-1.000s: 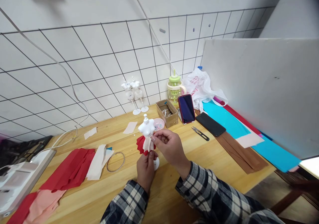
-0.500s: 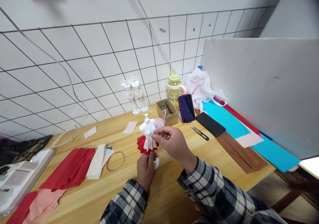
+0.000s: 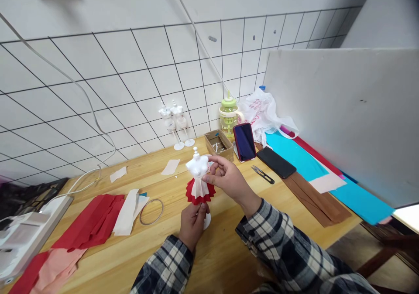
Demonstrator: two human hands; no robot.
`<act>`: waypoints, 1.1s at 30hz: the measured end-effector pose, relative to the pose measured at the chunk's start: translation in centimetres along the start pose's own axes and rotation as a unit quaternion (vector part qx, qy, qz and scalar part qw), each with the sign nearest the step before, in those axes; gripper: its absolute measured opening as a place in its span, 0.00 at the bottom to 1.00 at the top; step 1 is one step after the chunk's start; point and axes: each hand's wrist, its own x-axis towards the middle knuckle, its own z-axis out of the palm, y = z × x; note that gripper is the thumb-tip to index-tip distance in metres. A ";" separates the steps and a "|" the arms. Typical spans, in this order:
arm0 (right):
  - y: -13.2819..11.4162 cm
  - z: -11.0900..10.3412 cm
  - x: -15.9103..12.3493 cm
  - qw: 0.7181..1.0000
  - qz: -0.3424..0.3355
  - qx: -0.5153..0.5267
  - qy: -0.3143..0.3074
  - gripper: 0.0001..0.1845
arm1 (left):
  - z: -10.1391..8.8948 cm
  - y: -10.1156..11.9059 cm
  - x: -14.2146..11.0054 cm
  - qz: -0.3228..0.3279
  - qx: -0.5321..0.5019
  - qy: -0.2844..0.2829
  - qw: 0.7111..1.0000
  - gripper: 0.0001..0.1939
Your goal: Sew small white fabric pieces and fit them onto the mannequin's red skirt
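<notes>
A small white dress-form mannequin (image 3: pixel 197 167) stands nearly upright in front of me. It wears a pleated red skirt (image 3: pixel 211 192) with a pale pink pleated layer (image 3: pixel 197 188) over it. My left hand (image 3: pixel 192 224) is closed around the mannequin's stand just below the skirt; a white round base (image 3: pixel 207 220) shows behind the fingers. At the mannequin's right side is my right hand (image 3: pixel 225 178), thumb by the waist and index finger beside the shoulder. Those two fingers are apart, with nothing visible gripped between them.
Red fabric strips (image 3: pixel 88 222), white pieces (image 3: pixel 128 213) and a wire ring (image 3: pixel 151 211) lie to the left. Behind are two more mannequins (image 3: pixel 181 121), a cardboard box (image 3: pixel 225 152) and a bottle (image 3: pixel 228 116). Rightward are a propped phone (image 3: pixel 244 142), thread snips (image 3: pixel 262 175) and a black phone (image 3: pixel 276 162).
The mannequin has shifted slightly right and turned, bringing the pink layer to the front. My right thumb and index finger, together at the waist before, have spread apart. My left hand still holds the stand.
</notes>
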 end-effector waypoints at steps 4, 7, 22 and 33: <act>0.6 -0.3 0.6 0.999 -0.014 0.029 -0.020 0.24 | 0.2 0.7 -0.1 -0.028 -0.030 0.002 0.999 0.25; 0.6 -0.2 0.3 0.999 -0.023 0.036 -0.023 0.26 | 0.4 1.2 0.1 -0.063 -0.087 0.038 0.993 0.24; 0.5 1.8 -2.9 0.801 -0.395 -0.450 0.029 0.17 | 0.2 0.4 0.2 -0.129 -0.139 0.131 0.973 0.17; -0.1 2.4 -3.5 0.895 -0.268 -0.341 0.104 0.04 | 0.1 0.6 0.4 -0.114 -0.107 0.140 0.978 0.20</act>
